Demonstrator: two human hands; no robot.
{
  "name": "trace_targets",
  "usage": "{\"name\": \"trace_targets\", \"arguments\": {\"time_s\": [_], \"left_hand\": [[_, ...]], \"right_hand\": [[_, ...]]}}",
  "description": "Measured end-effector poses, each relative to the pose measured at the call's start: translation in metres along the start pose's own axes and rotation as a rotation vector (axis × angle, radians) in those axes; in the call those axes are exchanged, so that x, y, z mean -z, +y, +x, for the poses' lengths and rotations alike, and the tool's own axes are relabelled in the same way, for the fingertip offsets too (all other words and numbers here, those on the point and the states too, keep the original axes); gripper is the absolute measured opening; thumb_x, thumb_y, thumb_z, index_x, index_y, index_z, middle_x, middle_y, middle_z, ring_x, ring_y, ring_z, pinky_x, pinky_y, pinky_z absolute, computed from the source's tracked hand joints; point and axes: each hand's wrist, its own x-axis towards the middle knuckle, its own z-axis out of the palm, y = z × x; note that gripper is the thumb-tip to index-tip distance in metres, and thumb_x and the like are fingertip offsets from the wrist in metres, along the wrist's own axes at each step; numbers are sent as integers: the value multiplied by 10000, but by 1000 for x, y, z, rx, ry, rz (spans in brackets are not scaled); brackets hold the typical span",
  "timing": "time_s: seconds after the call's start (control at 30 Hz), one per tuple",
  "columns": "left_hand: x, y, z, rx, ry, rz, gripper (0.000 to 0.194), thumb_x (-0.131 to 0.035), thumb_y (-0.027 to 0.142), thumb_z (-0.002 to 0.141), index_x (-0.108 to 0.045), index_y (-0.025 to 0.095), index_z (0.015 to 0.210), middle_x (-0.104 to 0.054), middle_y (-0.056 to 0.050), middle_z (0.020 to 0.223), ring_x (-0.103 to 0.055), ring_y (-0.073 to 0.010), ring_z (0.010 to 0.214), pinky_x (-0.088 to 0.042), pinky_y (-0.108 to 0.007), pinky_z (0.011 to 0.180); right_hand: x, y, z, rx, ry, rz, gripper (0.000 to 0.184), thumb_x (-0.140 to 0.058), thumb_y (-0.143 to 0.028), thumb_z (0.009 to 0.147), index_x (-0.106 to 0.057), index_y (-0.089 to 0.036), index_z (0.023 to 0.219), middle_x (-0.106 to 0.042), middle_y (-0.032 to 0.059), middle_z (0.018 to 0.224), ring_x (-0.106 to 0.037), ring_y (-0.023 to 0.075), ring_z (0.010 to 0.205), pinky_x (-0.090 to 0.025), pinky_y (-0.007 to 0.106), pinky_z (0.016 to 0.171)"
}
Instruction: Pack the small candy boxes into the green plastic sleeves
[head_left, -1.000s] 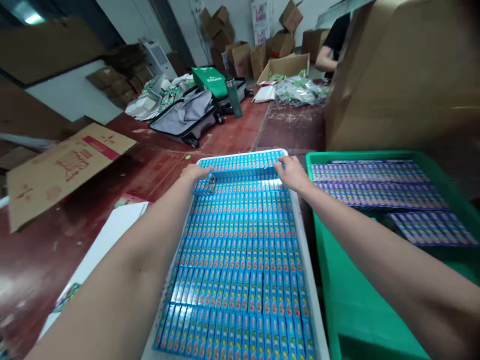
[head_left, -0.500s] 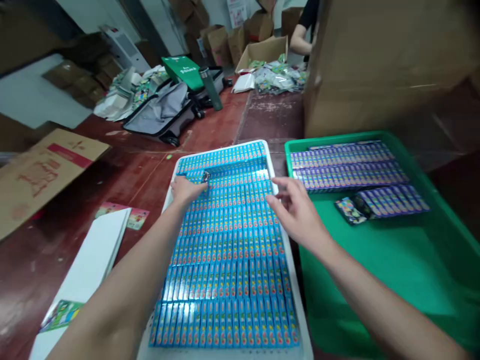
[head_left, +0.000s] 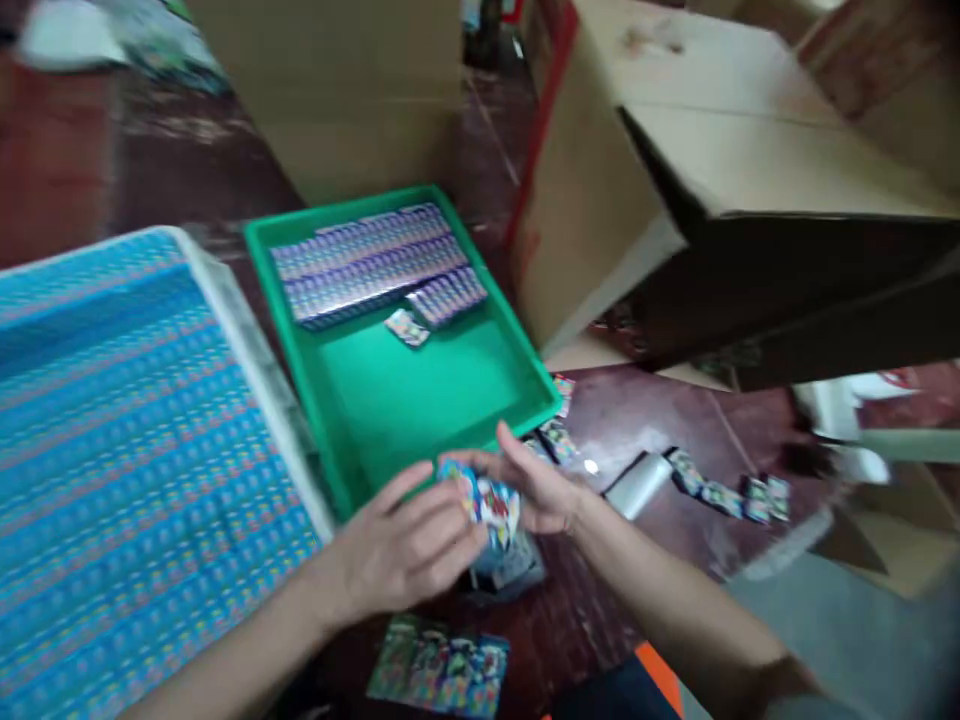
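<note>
No readable text, labels or numbers; print on the colourful packets (head_left: pixel 499 512) and blue boxes (head_left: pixel 142 450) too blurred.

The fuller tray (head_left: pixel 258 390) lay left of the other tray (head_left: pixel 427 400) — one carton (head_left: pixel 360 110) behind, another carton (head_left: pixel 600 220) right, packets (head_left: pixel 439 665) in front.

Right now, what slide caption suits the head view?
Left hand and right hand meet around colourful packets near a green tray holding rows of purple packs.
</note>
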Motion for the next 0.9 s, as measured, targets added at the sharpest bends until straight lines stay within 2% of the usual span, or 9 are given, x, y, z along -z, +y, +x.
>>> {"name": "trace_targets", "arguments": {"time_s": [0.1,0.17,0.3,0.37,0.5,0.57,0.67,0.77,0.9], "left_hand": [[-44,34,27,-327,-83,-70,347,-696,84,864,-681,352,1083,-704,63,1094,-632,-140,1224,-378,-398,1243],[-71,52,42,-302,-108,-26,327,-686,115,893,-681,353,1117,-717,55,1124,-637,-138,1208,-423,-359,1184],[-125,82,55,235,-170,269,446,-592,67,923,-633,285,1310,-717,-82,1244,-649,-254,1206,-472,-435,1024],[-153,93,56,564,-113,335,484,-591,98,920,-602,262,1375,-701,-144,1262,-654,-316,1180,-464,-494,987],[-210,108,63,936,70,454,505,-560,186,948,-525,178,1451,-636,-254,1283,-614,-402,1199,-437,-605,969],[-236,112,69,1009,140,514,491,-500,201,986,-484,175,1476,-607,-267,1302,-587,-405,1236,-433,-625,973],[-264,116,79,1077,207,555,496,-470,223,1013,-431,196,1507,-595,-260,1307,-571,-400,1263,-446,-627,967],[-277,126,88,1101,234,557,506,-472,198,1012,-412,202,1514,-615,-252,1259,-594,-404,1239,-465,-630,938],[-272,157,105,1099,221,533,609,-583,231,963,-380,212,1538,-633,-251,1228,-622,-430,1184,-467,-654,930]], "right_hand": [[42,26,-60,-65,-51,-167,856,-725,-818,705,-629,-234,1323,-714,57,1069,-684,269,1058,-560,377,897],[70,37,-89,36,64,-332,770,-729,-748,770,-610,-258,1352,-699,59,1173,-648,265,1149,-529,403,989],[128,37,-116,423,655,-822,585,-602,-609,936,-561,-236,1385,-581,131,1388,-526,299,1323,-407,512,1153],[148,34,-118,494,743,-995,561,-640,-507,924,-551,-216,1396,-559,158,1398,-482,323,1358,-356,551,1186],[152,42,-105,477,533,-947,678,-770,-426,808,-545,-238,1420,-547,125,1453,-527,308,1317,-392,498,1176],[146,50,-94,379,551,-762,747,-775,-504,798,-510,-229,1440,-540,140,1449,-635,280,1141,-498,464,1063],[142,56,-77,236,639,-570,751,-631,-678,861,-479,-196,1417,-645,137,1218,-684,229,823,-588,407,777],[147,54,-69,194,657,-527,754,-647,-718,824,-503,-176,1328,-691,87,1021,-681,242,838,-572,376,745],[157,47,-75,183,610,-490,608,-653,-656,832,-557,-205,1228,-706,57,1042,-672,246,994,-543,373,884]]}}
